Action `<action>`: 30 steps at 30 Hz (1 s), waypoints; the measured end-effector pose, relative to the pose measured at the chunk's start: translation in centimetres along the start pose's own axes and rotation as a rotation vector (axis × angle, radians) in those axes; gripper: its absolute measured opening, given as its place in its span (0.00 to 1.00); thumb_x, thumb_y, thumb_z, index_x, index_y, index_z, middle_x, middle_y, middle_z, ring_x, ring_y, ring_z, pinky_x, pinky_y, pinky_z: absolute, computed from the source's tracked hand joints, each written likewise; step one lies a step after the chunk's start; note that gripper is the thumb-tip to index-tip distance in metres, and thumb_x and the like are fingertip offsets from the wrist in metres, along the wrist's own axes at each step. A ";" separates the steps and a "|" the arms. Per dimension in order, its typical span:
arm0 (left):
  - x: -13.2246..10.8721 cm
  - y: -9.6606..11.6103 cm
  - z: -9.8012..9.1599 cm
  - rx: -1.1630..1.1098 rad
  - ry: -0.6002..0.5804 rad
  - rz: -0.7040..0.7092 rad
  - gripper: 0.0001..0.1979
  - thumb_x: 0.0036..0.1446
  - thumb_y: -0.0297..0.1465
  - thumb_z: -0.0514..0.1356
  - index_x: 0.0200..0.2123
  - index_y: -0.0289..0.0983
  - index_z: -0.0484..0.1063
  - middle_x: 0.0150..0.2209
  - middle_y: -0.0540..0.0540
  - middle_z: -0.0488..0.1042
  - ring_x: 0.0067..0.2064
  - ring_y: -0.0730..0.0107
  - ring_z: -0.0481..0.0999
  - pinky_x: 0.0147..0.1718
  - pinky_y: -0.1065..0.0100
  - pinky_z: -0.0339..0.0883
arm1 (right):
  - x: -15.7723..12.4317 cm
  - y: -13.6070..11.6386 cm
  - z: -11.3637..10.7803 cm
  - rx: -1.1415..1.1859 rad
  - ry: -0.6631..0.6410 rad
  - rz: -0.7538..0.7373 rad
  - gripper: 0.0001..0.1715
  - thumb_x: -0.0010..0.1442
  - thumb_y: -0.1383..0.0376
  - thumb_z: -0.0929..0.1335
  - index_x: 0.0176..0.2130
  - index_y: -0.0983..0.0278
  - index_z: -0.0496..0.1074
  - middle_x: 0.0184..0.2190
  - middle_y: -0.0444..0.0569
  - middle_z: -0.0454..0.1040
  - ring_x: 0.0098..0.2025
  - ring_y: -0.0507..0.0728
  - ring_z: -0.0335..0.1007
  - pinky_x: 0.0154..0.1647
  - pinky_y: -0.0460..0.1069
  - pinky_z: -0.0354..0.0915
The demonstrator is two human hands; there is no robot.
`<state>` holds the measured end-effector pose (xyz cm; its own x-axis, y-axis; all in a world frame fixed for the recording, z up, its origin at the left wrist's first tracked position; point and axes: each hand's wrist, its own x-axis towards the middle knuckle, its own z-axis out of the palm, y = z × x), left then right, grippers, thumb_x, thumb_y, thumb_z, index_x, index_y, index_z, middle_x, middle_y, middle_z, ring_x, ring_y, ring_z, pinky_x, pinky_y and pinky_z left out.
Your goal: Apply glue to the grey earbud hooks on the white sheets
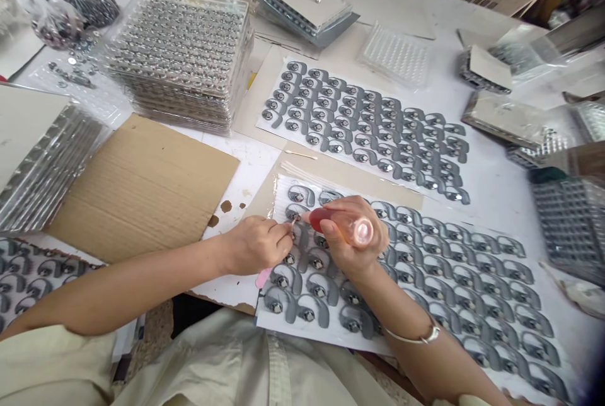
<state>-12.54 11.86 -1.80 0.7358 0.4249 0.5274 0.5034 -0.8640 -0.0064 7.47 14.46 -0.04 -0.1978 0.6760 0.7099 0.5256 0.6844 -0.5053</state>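
My right hand (357,236) is wrapped round a small bottle (350,227) with a red tip, tilted toward the left. Its tip points at a grey hook-shaped part in the upper left of the near sheet (340,330). Close beside that tip, my left hand (258,243) pinches a thin stick, perhaps a cotton swab (293,222). Rows of grey hook-shaped parts with shiny round pieces cover this sheet. Behind it lies a second sheet (283,117) with similar rows. A loose cotton swab (301,155) rests on the card between the two sheets.
Stacked clear trays (174,53) stand at the back left, behind a brown cardboard piece (146,185). Bags of small parts (70,9) lie far left. More trays and packs (505,119) line the right side.
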 end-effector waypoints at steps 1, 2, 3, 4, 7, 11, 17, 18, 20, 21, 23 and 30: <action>0.0 0.0 0.0 0.000 -0.001 0.000 0.08 0.60 0.22 0.52 0.33 0.30 0.71 0.33 0.39 0.77 0.26 0.68 0.75 0.20 0.68 0.68 | 0.0 0.0 0.0 -0.007 -0.003 0.003 0.08 0.58 0.60 0.69 0.37 0.61 0.69 0.27 0.46 0.73 0.27 0.56 0.70 0.24 0.52 0.66; 0.0 0.0 0.0 0.001 -0.001 -0.001 0.08 0.60 0.22 0.52 0.33 0.30 0.71 0.33 0.39 0.77 0.26 0.68 0.75 0.21 0.68 0.68 | 0.0 -0.1 -0.1 -0.015 -0.006 0.006 0.08 0.59 0.59 0.69 0.37 0.61 0.69 0.27 0.46 0.73 0.27 0.56 0.70 0.24 0.52 0.66; 0.0 0.0 0.0 0.002 0.002 -0.003 0.08 0.60 0.22 0.52 0.33 0.30 0.71 0.33 0.39 0.77 0.26 0.68 0.75 0.21 0.68 0.69 | 0.0 -0.1 -0.1 -0.023 -0.009 0.009 0.08 0.59 0.59 0.69 0.37 0.61 0.69 0.27 0.46 0.74 0.27 0.56 0.70 0.24 0.52 0.66; 0.1 0.0 0.0 0.002 0.010 -0.008 0.08 0.60 0.22 0.52 0.32 0.30 0.71 0.33 0.39 0.77 0.27 0.68 0.75 0.21 0.68 0.69 | -0.1 -0.1 -0.1 -0.031 -0.010 0.014 0.08 0.59 0.59 0.69 0.36 0.61 0.69 0.27 0.46 0.74 0.27 0.56 0.70 0.24 0.52 0.66; 0.1 0.1 0.0 -0.002 0.047 -0.024 0.08 0.60 0.22 0.53 0.30 0.31 0.71 0.33 0.40 0.78 0.27 0.69 0.76 0.22 0.68 0.70 | -0.1 -0.1 -0.1 -0.044 -0.007 0.024 0.08 0.59 0.59 0.69 0.36 0.61 0.69 0.27 0.46 0.74 0.27 0.56 0.70 0.25 0.52 0.66; 0.2 0.1 0.0 0.002 0.062 -0.029 0.09 0.60 0.22 0.53 0.29 0.32 0.70 0.33 0.41 0.78 0.27 0.70 0.76 0.23 0.69 0.70 | -0.1 0.0 -0.2 -0.016 0.004 0.004 0.08 0.58 0.60 0.70 0.36 0.61 0.68 0.26 0.46 0.73 0.27 0.55 0.69 0.25 0.51 0.65; 0.2 0.0 -0.2 -0.026 0.057 -0.033 0.08 0.60 0.22 0.53 0.29 0.32 0.70 0.33 0.41 0.78 0.27 0.69 0.76 0.22 0.69 0.71 | -0.5 0.2 -0.3 -0.024 -0.006 -0.013 0.10 0.56 0.61 0.71 0.37 0.61 0.69 0.26 0.45 0.72 0.27 0.55 0.69 0.26 0.51 0.66; 0.2 -0.1 -0.1 -0.036 0.061 -0.034 0.08 0.60 0.22 0.53 0.29 0.32 0.70 0.33 0.41 0.78 0.27 0.69 0.76 0.22 0.69 0.71 | -0.5 0.2 -0.3 -0.010 0.003 -0.011 0.10 0.55 0.62 0.71 0.37 0.61 0.69 0.26 0.45 0.72 0.27 0.55 0.69 0.26 0.51 0.66; 0.1 -0.2 0.0 -0.064 0.074 -0.047 0.08 0.60 0.21 0.53 0.29 0.32 0.69 0.31 0.41 0.77 0.27 0.69 0.76 0.23 0.69 0.71 | -0.4 0.2 -0.5 0.047 0.021 0.036 0.10 0.54 0.62 0.72 0.37 0.62 0.70 0.27 0.46 0.72 0.27 0.55 0.69 0.26 0.51 0.66; 0.0 -0.3 0.2 -0.085 0.075 -0.057 0.09 0.59 0.21 0.53 0.28 0.32 0.68 0.30 0.42 0.77 0.28 0.70 0.76 0.25 0.70 0.72 | -0.2 0.2 -0.7 0.089 0.035 0.084 0.10 0.55 0.61 0.71 0.36 0.62 0.71 0.28 0.47 0.72 0.27 0.55 0.69 0.26 0.52 0.66; -0.2 -0.5 0.5 -0.136 0.055 -0.083 0.09 0.59 0.21 0.53 0.27 0.33 0.67 0.28 0.44 0.76 0.29 0.71 0.76 0.28 0.71 0.73 | 0.2 0.2 -1.4 0.171 0.072 0.199 0.10 0.56 0.58 0.70 0.37 0.61 0.72 0.29 0.48 0.73 0.28 0.56 0.70 0.25 0.52 0.67; -1.0 -1.1 1.3 -0.296 0.035 -0.152 0.07 0.59 0.22 0.53 0.30 0.34 0.68 0.30 0.45 0.76 0.32 0.70 0.78 0.34 0.70 0.75 | -0.1 -0.3 -3.5 0.196 0.037 0.238 0.25 0.53 0.60 0.73 0.50 0.60 0.69 0.36 0.50 0.74 0.35 0.58 0.72 0.34 0.56 0.71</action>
<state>-13.24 12.68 -3.39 0.6442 0.5496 0.5319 0.4488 -0.8348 0.3189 10.21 13.29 1.74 -0.0557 0.8156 0.5759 0.3831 0.5501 -0.7420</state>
